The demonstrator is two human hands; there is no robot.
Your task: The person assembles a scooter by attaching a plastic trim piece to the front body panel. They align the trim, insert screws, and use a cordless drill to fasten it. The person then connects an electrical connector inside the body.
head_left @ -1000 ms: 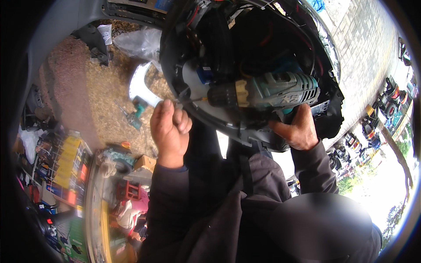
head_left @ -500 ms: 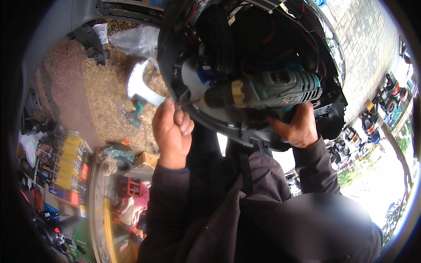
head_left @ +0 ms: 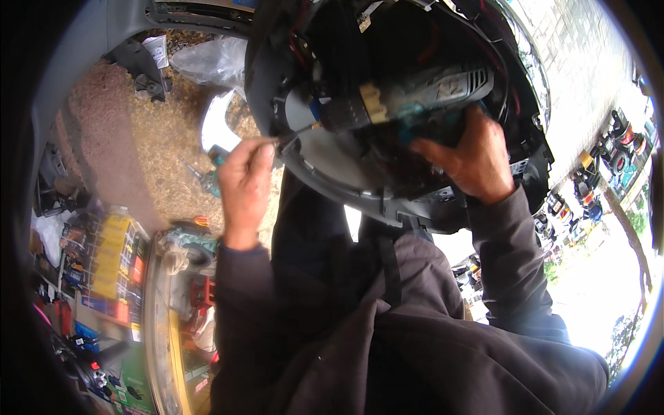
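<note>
My right hand (head_left: 477, 155) is closed round the grip of a teal and black cordless drill (head_left: 432, 93). The drill lies across a large rounded black plastic shell (head_left: 346, 190) with wires inside. Its thin bit (head_left: 297, 131) points left and slightly down, past the shell's left rim. Right by the bit's tip, my left hand (head_left: 247, 183) is closed in a pinch, thumb against the fingers. Whatever it pinches is too small to make out. The drill's grip is partly hidden by my right hand.
A second teal drill (head_left: 207, 180) lies on the ground at the left, below a white curved panel (head_left: 218, 121). A clear plastic bag (head_left: 214, 62) lies above that panel. Packed boxes (head_left: 111, 263) stand at lower left. Parked motorbikes (head_left: 615, 155) line the paving at right.
My right hand and the drill have moved up, and the drill's rear now tilts higher. My left hand has shifted a little left and up, staying by the bit's tip.
</note>
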